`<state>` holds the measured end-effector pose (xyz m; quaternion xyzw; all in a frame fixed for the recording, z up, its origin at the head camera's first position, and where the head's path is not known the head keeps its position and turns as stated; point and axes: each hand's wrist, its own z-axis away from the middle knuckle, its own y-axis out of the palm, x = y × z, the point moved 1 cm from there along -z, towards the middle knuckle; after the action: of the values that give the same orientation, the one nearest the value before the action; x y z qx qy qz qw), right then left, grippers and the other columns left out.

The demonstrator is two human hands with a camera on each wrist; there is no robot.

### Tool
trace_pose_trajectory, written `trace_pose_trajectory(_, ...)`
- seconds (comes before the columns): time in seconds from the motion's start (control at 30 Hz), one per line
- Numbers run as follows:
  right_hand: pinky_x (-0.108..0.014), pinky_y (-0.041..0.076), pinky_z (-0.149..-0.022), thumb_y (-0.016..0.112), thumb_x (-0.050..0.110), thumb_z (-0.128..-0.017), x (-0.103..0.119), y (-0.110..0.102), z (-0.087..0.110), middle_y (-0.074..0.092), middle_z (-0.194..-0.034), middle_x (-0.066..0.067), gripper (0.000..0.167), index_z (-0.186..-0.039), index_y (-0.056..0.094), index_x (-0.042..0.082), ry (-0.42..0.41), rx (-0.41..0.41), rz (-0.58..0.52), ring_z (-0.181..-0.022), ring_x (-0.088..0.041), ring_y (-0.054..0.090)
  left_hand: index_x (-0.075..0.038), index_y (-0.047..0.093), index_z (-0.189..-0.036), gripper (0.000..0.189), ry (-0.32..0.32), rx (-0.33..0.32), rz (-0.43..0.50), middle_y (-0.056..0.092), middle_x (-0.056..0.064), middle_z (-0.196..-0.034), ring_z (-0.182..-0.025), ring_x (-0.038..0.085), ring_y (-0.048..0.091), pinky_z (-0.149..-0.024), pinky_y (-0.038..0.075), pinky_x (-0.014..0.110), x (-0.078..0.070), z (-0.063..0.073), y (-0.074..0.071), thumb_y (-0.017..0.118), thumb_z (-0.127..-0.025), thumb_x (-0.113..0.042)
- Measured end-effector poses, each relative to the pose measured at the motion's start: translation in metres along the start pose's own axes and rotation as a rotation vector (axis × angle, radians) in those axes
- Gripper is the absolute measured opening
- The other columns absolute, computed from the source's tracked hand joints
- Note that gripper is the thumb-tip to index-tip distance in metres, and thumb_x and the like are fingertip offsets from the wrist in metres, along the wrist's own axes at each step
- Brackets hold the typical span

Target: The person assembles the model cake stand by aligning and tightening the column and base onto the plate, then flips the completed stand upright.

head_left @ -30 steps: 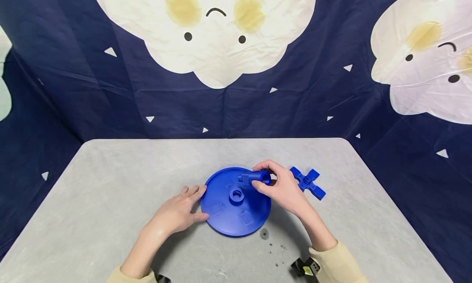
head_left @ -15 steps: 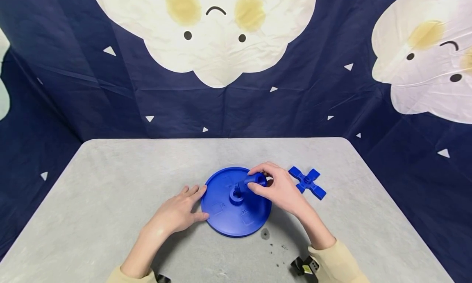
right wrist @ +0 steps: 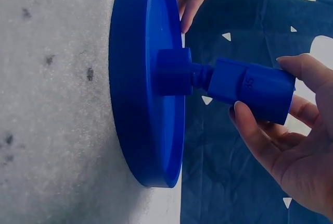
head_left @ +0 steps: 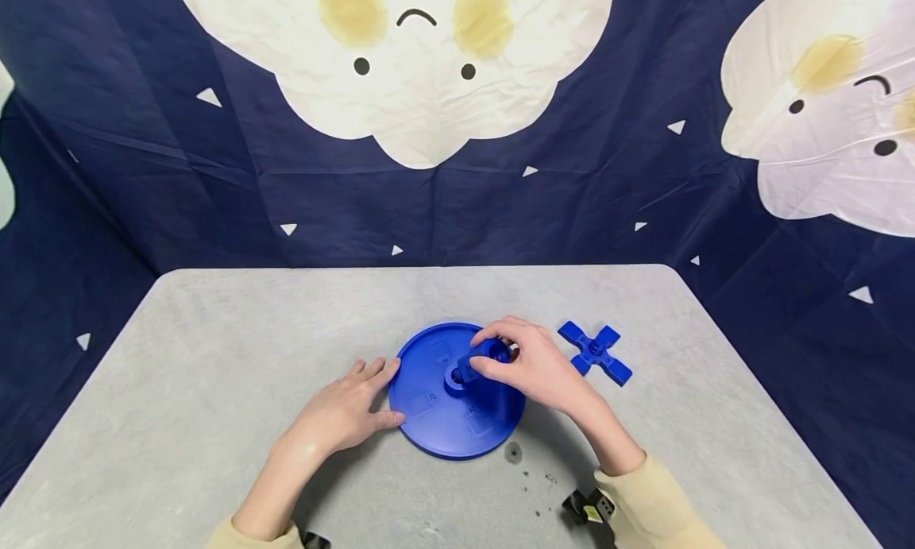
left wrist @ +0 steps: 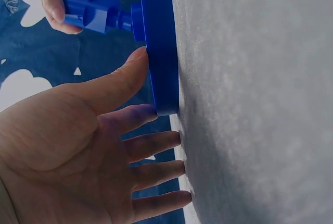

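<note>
A round blue plastic tray-like disc (head_left: 429,422) with a low rim lies on the table, a short hollow hub (right wrist: 174,73) rising from its middle. My left hand (head_left: 343,414) rests at the disc's left side, fingers fairly straight, thumb and index finger touching the rim. Between thumb and fingers, my right hand (head_left: 536,366) grips a blue cylindrical piece (right wrist: 268,91) with a flat-sided section and a narrow stepped end. In the right wrist view that narrow end meets the hub's opening, and the piece is slightly tilted. How far it sits inside is hidden.
A blue cross-shaped part (head_left: 595,349) with four-way flat arms lies on the grey table (head_left: 250,334) just right of the disc. Dark spots mark the table near the right forearm. A navy curtain (head_left: 343,191) with cloud prints hangs behind the table.
My right hand has moved slightly left and toward the disc's middle, bringing the cylindrical piece from above the disc's back right to the hub. My left hand has stayed put.
</note>
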<state>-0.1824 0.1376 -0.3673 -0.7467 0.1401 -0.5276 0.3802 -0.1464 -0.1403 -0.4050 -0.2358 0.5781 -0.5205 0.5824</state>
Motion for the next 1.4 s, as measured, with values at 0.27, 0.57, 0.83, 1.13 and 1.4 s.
trace_pose_trajectory(0.27, -0.035, 0.056, -0.09, 0.076, 0.047, -0.091, 0.002, 0.004, -0.007, 0.072, -0.122, 0.012, 0.028, -0.115, 0.073, 0.034, 0.015, 0.004, 0.037, -0.114, -0.01, 0.065, -0.011, 0.041, -0.158, 0.082, -0.002, 0.001, -0.001, 0.04, 0.023, -0.163, -0.152, 0.052, 0.03, -0.114, 0.036, 0.071, 0.0, 0.0, 0.0, 0.073, -0.092, -0.046)
trace_pose_trajectory(0.57, -0.025, 0.055, -0.077, 0.08, 0.047, -0.088, 0.005, 0.012, -0.008, 0.075, -0.116, 0.008, 0.035, -0.117, 0.072, 0.029, 0.065, -0.057, -0.015, -0.089, -0.008, 0.065, -0.011, 0.041, -0.158, 0.081, -0.005, 0.003, 0.003, 0.04, 0.023, -0.163, -0.152, 0.052, 0.03, -0.115, 0.036, 0.07, -0.001, 0.001, -0.001, 0.074, -0.092, -0.045)
trace_pose_trajectory(0.83, -0.026, 0.059, -0.078, 0.079, 0.044, -0.089, 0.007, 0.024, -0.008, 0.076, -0.118, 0.003, 0.036, -0.121, 0.073, 0.028, 0.021, -0.109, -0.054, -0.088, -0.006, 0.068, -0.012, 0.041, -0.158, 0.081, -0.014, 0.007, -0.004, 0.04, 0.023, -0.163, -0.152, 0.052, 0.031, -0.113, 0.037, 0.071, -0.001, 0.002, -0.002, 0.074, -0.092, -0.046)
trace_pose_trajectory(1.13, -0.029, 0.059, -0.086, 0.07, 0.043, -0.096, 0.008, 0.031, -0.008, 0.072, -0.13, 0.007, 0.035, -0.128, 0.071, 0.03, 0.001, -0.045, -0.053, -0.109, -0.008, 0.069, -0.012, 0.042, -0.158, 0.08, -0.016, 0.005, -0.006, 0.04, 0.022, -0.163, -0.152, 0.051, 0.031, -0.112, 0.038, 0.072, -0.002, 0.001, -0.001, 0.074, -0.092, -0.045)
trace_pose_trajectory(1.4, -0.039, 0.06, -0.097, 0.068, 0.044, -0.099, 0.006, 0.029, -0.001, 0.06, -0.149, 0.003, 0.052, -0.148, 0.056, 0.031, 0.023, 0.021, -0.077, -0.119, -0.016, 0.068, -0.012, 0.042, -0.158, 0.081, -0.016, 0.003, -0.006, 0.04, 0.023, -0.163, -0.152, 0.051, 0.031, -0.111, 0.038, 0.073, -0.001, 0.001, -0.001, 0.074, -0.092, -0.046)
